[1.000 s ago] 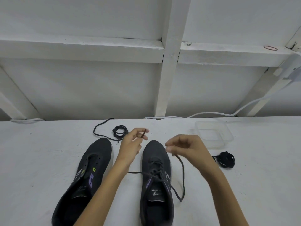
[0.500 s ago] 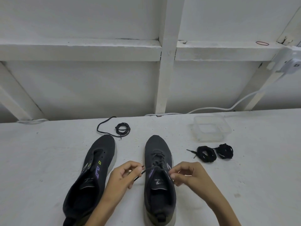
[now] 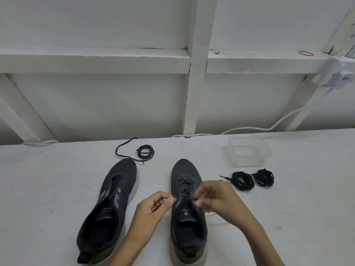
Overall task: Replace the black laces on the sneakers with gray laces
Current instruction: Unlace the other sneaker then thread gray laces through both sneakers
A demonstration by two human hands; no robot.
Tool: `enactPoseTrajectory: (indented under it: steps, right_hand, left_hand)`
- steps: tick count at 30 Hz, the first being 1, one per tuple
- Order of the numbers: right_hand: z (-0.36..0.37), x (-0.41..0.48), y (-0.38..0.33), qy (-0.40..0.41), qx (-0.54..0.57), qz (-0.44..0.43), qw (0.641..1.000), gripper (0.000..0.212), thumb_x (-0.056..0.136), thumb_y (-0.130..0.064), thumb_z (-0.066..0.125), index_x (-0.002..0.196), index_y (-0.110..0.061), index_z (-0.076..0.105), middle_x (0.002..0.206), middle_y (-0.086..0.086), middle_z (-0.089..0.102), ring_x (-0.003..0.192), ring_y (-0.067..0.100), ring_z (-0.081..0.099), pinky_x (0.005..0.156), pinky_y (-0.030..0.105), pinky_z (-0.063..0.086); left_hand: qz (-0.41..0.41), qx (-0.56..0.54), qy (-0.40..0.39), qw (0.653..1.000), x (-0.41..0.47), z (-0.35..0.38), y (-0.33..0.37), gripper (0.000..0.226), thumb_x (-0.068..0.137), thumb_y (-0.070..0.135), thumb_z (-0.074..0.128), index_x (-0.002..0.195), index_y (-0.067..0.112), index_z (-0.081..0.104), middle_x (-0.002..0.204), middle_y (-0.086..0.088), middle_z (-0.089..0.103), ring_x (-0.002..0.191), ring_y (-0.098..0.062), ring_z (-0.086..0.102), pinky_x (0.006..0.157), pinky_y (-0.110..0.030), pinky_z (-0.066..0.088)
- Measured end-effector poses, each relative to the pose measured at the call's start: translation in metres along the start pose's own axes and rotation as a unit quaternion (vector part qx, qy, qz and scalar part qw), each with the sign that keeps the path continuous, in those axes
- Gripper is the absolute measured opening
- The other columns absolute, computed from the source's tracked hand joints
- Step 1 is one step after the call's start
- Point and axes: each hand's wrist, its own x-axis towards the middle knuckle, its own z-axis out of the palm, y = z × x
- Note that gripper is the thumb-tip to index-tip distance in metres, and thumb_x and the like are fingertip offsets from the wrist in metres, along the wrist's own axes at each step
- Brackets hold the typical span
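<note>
Two dark sneakers sit side by side on the white tabletop (image 3: pixel 48 189), toes pointing away from the person. The sneaker on the right (image 3: pixel 184 169) has a dark lace (image 3: pixel 185 186) crisscrossed up through its eyelets; whether it is gray or black I cannot tell in this light. Both hands are at the top of that lacing. The left hand (image 3: pixel 153 206) has its fingers curled, with thumb and forefinger pinching one end of the lace just left of the tongue. The right hand (image 3: pixel 217 196) is curled the same way and pinches the other end at the right side of the tongue.

The sneaker on the left (image 3: pixel 115 204) has open eyelets with no lace in them, and purple and green marks on its side. Just beyond its toe lies a loose lace (image 3: pixel 145 151), partly coiled, with one end trailing in a loop. To the right of the laced sneaker two wound bundles of black lace (image 3: pixel 243 183) lie touching each other. Behind them stands a clear plastic container (image 3: pixel 267 152). A white cable (image 3: pixel 249 128) runs along the back edge, and a red rubber band (image 3: pixel 306 53) lies on the ledge above.
</note>
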Motion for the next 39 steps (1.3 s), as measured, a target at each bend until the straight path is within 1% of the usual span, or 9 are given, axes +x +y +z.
enactPoseTrajectory:
  steps: [4, 11, 15, 25, 29, 31, 34, 36, 39]
  right_hand:
    - [0.005, 0.004, 0.002, -0.006, -0.017, 0.007, 1.000, 0.018, 0.077, 0.000, 0.075, 0.072, -0.015, 0.068, 0.057, -0.001, 0.066, 0.051, 0.017, 0.062, 0.052, 0.021, 0.045]
    - [0.014, 0.000, 0.002, 0.047, -0.167, -0.063, 0.983, 0.007, 0.077, -0.043, 0.074, 0.074, -0.039, 0.068, 0.086, -0.017, 0.061, 0.083, 0.004, 0.059, 0.071, 0.026, 0.048]
    - [0.033, -0.001, 0.002, 0.039, -0.248, -0.063, 0.966, 0.013, 0.083, -0.040, 0.067, 0.094, -0.035, 0.072, 0.101, -0.015, 0.049, 0.084, -0.001, 0.049, 0.065, 0.012, 0.034]
    - [0.041, 0.001, 0.010, 0.077, -0.170, -0.046, 0.981, 0.012, 0.081, -0.038, 0.072, 0.091, -0.033, 0.077, 0.092, -0.016, 0.049, 0.081, -0.001, 0.051, 0.065, 0.014, 0.038]
    - [0.042, 0.001, 0.012, 0.085, -0.138, -0.045, 0.986, 0.009, 0.079, -0.033, 0.076, 0.087, -0.029, 0.079, 0.090, -0.014, 0.051, 0.083, 0.002, 0.053, 0.068, 0.018, 0.043]
    - [0.043, 0.002, 0.012, 0.087, -0.124, -0.039, 0.988, 0.006, 0.078, -0.031, 0.077, 0.084, -0.029, 0.079, 0.089, -0.013, 0.051, 0.081, 0.004, 0.054, 0.069, 0.022, 0.045]
    - [0.043, 0.003, 0.013, 0.087, -0.106, -0.036, 0.990, 0.006, 0.075, -0.029, 0.080, 0.080, -0.031, 0.078, 0.088, -0.012, 0.051, 0.079, 0.005, 0.055, 0.070, 0.026, 0.047]
    - [0.044, 0.002, 0.014, 0.076, -0.101, -0.035, 0.991, 0.010, 0.074, -0.032, 0.080, 0.083, -0.032, 0.078, 0.089, -0.013, 0.051, 0.079, 0.004, 0.054, 0.070, 0.026, 0.046]
    - [0.044, -0.001, 0.015, 0.072, -0.101, -0.034, 0.992, 0.012, 0.075, -0.035, 0.079, 0.086, -0.032, 0.078, 0.092, -0.014, 0.051, 0.083, 0.002, 0.054, 0.072, 0.024, 0.045]
  left_hand:
    - [0.000, 0.036, 0.012, 0.999, 0.002, -0.008, -0.007, 0.011, 0.089, 0.021, 0.067, 0.085, 0.024, 0.076, 0.086, 0.010, 0.074, 0.080, -0.007, 0.066, 0.076, -0.016, 0.049]
    - [0.056, 0.178, -0.009, 0.982, 0.003, -0.016, -0.007, 0.014, 0.087, 0.031, 0.070, 0.089, 0.043, 0.075, 0.089, 0.022, 0.070, 0.065, -0.012, 0.057, 0.066, -0.025, 0.048]
    - [0.085, 0.250, -0.020, 0.964, 0.007, -0.016, 0.003, 0.011, 0.087, 0.038, 0.068, 0.089, 0.048, 0.072, 0.091, 0.029, 0.065, 0.067, -0.008, 0.057, 0.068, -0.016, 0.045]
    - [0.181, 0.411, -0.045, 0.893, 0.017, -0.019, 0.012, 0.018, 0.092, 0.054, 0.052, 0.098, 0.048, 0.068, 0.095, 0.023, 0.062, 0.063, 0.006, 0.049, 0.057, -0.009, 0.029]
    - [0.220, 0.484, -0.041, 0.846, 0.021, -0.019, 0.015, 0.015, 0.081, 0.052, 0.055, 0.087, 0.046, 0.068, 0.080, 0.023, 0.060, 0.053, -0.001, 0.056, 0.043, -0.014, 0.028]
    - [0.241, 0.519, -0.063, 0.818, 0.023, -0.014, 0.022, 0.016, 0.086, 0.047, 0.056, 0.094, 0.043, 0.070, 0.088, 0.019, 0.062, 0.064, -0.007, 0.063, 0.047, -0.015, 0.022]
    - [0.179, 0.494, -0.110, 0.844, 0.032, -0.014, 0.033, 0.020, 0.091, 0.045, 0.056, 0.107, 0.039, 0.067, 0.106, 0.018, 0.065, 0.091, -0.002, 0.061, 0.068, -0.022, 0.039]
    - [0.115, 0.414, -0.133, 0.893, 0.039, -0.017, 0.036, 0.012, 0.082, 0.042, 0.070, 0.093, 0.037, 0.071, 0.094, 0.021, 0.070, 0.077, 0.011, 0.058, 0.069, -0.015, 0.038]
    - [0.043, 0.299, -0.176, 0.937, 0.045, -0.021, 0.032, 0.010, 0.072, 0.035, 0.080, 0.078, 0.037, 0.071, 0.080, 0.020, 0.071, 0.059, -0.002, 0.061, 0.067, -0.024, 0.049]
